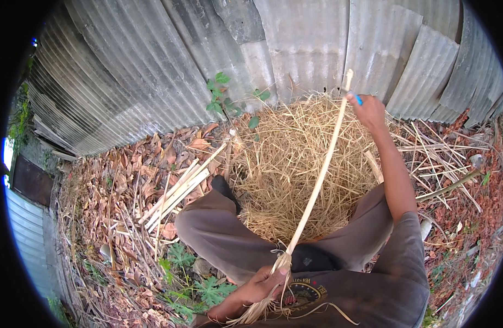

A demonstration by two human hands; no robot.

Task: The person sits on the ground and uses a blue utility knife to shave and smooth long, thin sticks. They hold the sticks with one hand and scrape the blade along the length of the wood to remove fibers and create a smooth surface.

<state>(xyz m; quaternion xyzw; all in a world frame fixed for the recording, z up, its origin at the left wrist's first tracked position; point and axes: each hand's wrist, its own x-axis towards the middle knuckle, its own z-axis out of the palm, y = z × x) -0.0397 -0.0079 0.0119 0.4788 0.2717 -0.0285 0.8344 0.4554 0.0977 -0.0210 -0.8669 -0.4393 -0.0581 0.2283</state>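
A long, pale bamboo-like strip (320,183) slants up from my lap to the far right. My left hand (265,285) is closed round its near end, where thin curled shavings (256,312) hang in a bunch and trail over my shirt. At the far end, my outstretched right hand (370,113) is closed on a small tool with a blue handle (358,100), which looks like a knife. Its blade is mostly hidden where it meets the strip, just below the tip.
Between my bent legs lies a wide heap of straw-like shavings (300,158). Several split pale strips (177,191) rest on dry leaves at the left, and thin sticks (437,158) lie at the right. Corrugated metal sheets (311,49) wall off the far side. Green plants (213,290) grow near my left arm.
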